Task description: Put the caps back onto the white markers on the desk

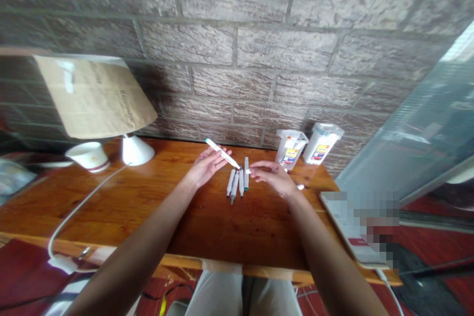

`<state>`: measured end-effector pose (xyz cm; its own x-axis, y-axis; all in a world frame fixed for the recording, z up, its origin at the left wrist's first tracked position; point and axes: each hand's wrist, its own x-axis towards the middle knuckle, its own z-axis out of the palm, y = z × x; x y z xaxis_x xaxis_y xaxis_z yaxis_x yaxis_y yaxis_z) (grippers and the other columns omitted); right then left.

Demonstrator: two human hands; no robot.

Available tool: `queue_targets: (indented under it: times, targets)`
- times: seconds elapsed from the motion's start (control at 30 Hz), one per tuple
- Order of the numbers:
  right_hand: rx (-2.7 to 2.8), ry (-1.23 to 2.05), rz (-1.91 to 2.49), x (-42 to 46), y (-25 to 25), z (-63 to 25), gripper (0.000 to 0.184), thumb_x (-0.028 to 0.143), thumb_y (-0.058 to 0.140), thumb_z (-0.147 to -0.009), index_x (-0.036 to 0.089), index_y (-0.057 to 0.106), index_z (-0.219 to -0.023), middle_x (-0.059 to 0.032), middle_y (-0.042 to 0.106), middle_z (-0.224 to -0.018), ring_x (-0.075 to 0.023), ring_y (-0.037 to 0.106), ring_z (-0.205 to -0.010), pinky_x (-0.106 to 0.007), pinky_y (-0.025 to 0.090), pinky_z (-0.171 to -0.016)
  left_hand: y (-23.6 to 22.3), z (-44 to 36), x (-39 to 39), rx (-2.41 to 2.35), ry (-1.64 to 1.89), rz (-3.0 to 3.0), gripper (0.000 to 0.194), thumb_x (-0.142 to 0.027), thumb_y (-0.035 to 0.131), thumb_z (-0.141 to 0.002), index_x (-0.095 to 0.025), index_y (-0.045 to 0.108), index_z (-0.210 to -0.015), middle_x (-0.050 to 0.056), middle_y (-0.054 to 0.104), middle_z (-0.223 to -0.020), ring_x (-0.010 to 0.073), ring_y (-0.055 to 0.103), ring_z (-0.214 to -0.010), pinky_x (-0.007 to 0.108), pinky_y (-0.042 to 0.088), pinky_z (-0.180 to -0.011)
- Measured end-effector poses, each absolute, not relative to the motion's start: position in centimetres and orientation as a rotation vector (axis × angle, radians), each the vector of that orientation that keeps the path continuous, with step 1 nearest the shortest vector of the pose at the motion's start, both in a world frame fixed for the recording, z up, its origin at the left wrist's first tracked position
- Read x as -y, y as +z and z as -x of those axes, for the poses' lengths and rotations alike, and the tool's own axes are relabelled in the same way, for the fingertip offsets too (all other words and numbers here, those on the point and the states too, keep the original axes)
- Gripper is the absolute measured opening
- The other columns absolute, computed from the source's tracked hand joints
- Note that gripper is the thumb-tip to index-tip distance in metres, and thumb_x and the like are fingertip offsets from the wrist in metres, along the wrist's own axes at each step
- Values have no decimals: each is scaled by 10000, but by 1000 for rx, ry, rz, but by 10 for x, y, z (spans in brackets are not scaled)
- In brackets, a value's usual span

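My left hand (206, 165) holds a white marker (223, 153) with a teal end, slanting down to the right toward a dark tip. A small white piece that looks like a marker cap (248, 172) is pinched between the fingertips of my right hand (272, 175). Between the two hands, several grey-white markers (234, 185) lie side by side on the wooden table (240, 232). The rightmost of them (246, 174) has a green end. By my right wrist lies another small white piece (300, 187), partly hidden.
Two clear plastic marker boxes, one open (291, 148) and one lidded (322, 144), stand at the back right. A laptop-like silver device (346, 229) lies at the right edge. On the left are a paper-shaded lamp (138, 150), its cord and a paper cup (89, 156).
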<state>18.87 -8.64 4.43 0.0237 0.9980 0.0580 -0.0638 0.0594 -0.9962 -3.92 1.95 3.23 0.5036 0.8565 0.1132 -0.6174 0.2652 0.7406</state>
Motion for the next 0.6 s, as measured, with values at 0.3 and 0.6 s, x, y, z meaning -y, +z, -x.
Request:
queue_targets:
  times: [0.3, 0.6]
  targets:
    - [927, 1268, 978, 84, 40, -177, 342, 287, 877, -609, 198, 773, -922, -50, 783, -874, -179, 740, -830, -320, 579, -839, 34, 38, -17, -372, 1067, -818, 135, -86, 729, -809, -135, 711, -934, 68, 759, -1031, 204, 685, -1119, 358, 463, -1098]
    - [865, 1311, 954, 84, 40, -172, 359, 294, 902, -588, 204, 776, -911, -52, 789, -924, -184, 744, -883, -318, 566, -884, 35, 35, -17, -366, 1109, -805, 167, -66, 733, -802, -143, 695, -946, 36, 760, -1005, 165, 710, -1053, 312, 487, -1074]
